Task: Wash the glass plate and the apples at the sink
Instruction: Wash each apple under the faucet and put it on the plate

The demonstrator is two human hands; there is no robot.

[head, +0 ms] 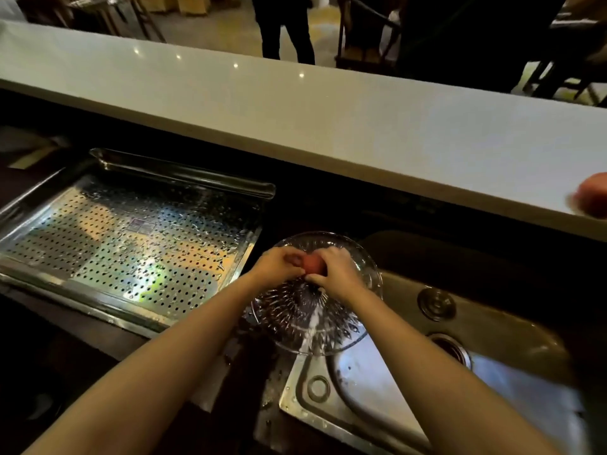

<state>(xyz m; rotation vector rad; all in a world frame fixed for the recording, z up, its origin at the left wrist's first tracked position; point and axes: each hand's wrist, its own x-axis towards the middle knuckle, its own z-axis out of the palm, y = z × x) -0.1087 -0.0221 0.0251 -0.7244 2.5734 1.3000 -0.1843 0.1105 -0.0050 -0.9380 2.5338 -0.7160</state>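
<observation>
A red apple (312, 262) sits between my two hands over the clear cut-glass plate (295, 320). My left hand (277, 264) curls round its left side and my right hand (335, 270) curls over its right side. A thin stream of water (310, 326) runs down below my hands onto the plate. The plate lies at the left end of the steel sink (377, 389), partly over its rim. A second red apple (593, 195) rests on the white counter at the far right edge, blurred and cut off by the frame.
A perforated steel draining tray (131, 244), wet with drops, lies left of the sink. A long white counter (295, 106) runs across behind. The sink has a drain (450, 349) and a round fitting (437, 303). A person's legs (285, 27) and chairs stand beyond the counter.
</observation>
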